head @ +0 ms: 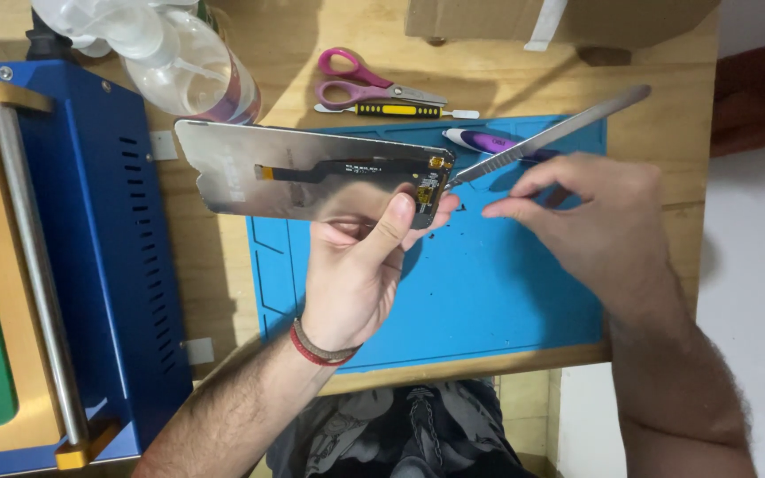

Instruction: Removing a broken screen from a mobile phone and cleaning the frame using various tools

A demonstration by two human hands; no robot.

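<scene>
The left hand (356, 265) is closed on a phone screen panel (312, 173), thumb across its lower right corner, and holds it above a blue mat (489, 301); the fingers behind it are hidden. The right hand (591, 217) pinches a metal blade tool (546, 135), its tip at the panel's right edge by the flex cable connector (431, 181). A blue machine (90, 221) is cut off at left. Behind lie a clear bottle (188, 66), pink scissors (369, 80), a yellow-black screwdriver (396, 111) and a purple pen (489, 142), partly hidden by the blade.
</scene>
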